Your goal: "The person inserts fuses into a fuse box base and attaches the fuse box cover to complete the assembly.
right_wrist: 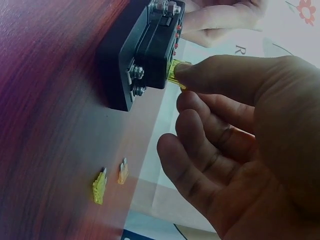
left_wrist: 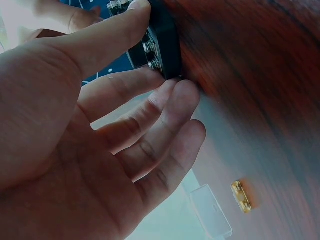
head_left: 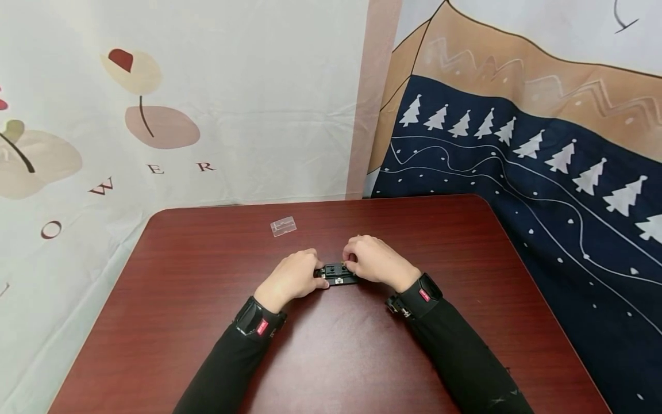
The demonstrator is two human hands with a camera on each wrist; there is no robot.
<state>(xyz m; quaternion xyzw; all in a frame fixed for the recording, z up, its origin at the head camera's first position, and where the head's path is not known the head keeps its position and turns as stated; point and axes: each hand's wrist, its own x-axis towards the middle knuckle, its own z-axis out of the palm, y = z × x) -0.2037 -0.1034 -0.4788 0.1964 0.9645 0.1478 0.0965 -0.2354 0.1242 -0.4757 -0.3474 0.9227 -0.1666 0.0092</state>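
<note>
A black fuse block [head_left: 338, 281] with screw terminals along its sides sits on the table. My left hand [head_left: 295, 275] grips its left end, the thumb on the near side. In the left wrist view that thumb lies against the block and the other fingertips are at its far side. My right hand [head_left: 381, 261] is at the block's right end. In the right wrist view it pinches a yellow blade fuse [right_wrist: 173, 73] against the block's top face. How deep the fuse sits is hidden by the thumb.
A clear plastic cover [head_left: 283, 226] lies behind the block, toward the far edge of the brown table [head_left: 207, 322]. Two loose blade fuses, one yellow [right_wrist: 99, 188] and one orange [right_wrist: 123, 171], rest on the table. A small amber piece [left_wrist: 241, 196] lies beside the cover.
</note>
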